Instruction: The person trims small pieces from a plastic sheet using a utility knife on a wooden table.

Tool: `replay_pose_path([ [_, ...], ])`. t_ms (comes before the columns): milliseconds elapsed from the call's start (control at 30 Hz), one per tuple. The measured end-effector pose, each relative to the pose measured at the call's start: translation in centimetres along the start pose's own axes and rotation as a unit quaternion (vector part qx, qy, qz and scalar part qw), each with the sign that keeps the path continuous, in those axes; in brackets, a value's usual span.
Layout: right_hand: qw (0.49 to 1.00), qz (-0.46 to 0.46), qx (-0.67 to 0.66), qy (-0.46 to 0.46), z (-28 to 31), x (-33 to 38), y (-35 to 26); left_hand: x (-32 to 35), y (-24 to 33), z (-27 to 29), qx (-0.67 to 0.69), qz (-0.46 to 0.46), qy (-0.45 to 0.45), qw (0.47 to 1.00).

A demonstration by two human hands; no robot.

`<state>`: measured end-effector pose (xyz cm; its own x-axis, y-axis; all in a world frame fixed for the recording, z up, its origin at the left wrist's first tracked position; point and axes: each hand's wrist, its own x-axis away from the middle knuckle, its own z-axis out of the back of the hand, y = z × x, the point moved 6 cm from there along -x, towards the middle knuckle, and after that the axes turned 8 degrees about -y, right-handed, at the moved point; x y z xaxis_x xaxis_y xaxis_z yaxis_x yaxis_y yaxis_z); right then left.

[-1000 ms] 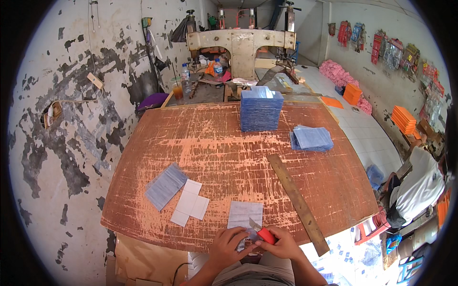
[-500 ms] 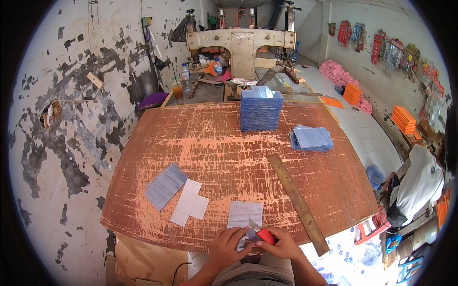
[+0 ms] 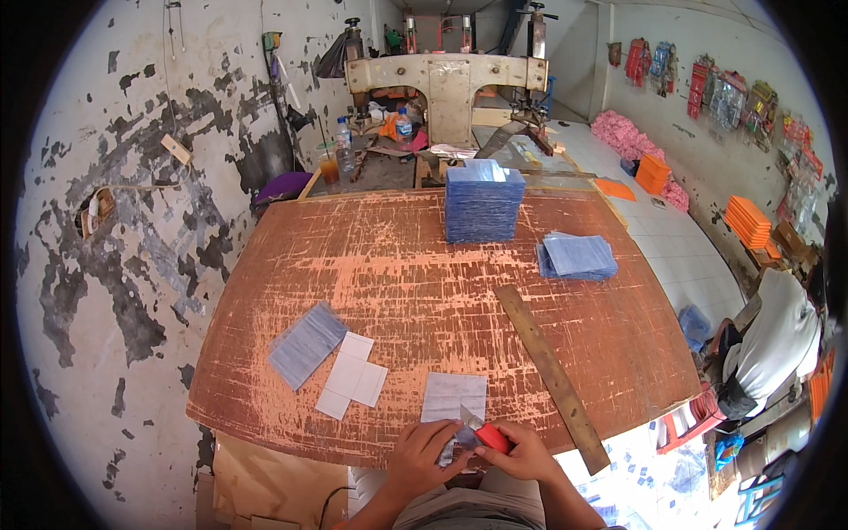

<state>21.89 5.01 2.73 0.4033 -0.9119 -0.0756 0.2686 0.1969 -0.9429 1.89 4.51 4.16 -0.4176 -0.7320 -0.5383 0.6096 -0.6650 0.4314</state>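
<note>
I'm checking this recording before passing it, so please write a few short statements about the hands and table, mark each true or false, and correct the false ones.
1. The right hand holds a red-handled cutter. True.
2. The red-handled cutter's blade is hidden. False: the bare blade shows.
3. The tall blue stack stands left of the shorter stack. True.
4. The left hand rests on the long ruler. False: the left hand is beside the cutter, apart from the long ruler.
5. The white piece has straight edges. True.
</note>
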Motion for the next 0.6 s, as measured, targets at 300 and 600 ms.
replay_pose_path([
  [300,1.0,0.005,0.011,-0.002,0.06,-0.03,-0.04,0.14,0.03,-0.13,-0.007,-0.004,-0.004,1.0],
  [600,1.0,0.004,0.001,-0.004,0.02,-0.07,-0.13,0.12,0.06,-0.09,-0.011,-0.011,-0.007,1.0],
])
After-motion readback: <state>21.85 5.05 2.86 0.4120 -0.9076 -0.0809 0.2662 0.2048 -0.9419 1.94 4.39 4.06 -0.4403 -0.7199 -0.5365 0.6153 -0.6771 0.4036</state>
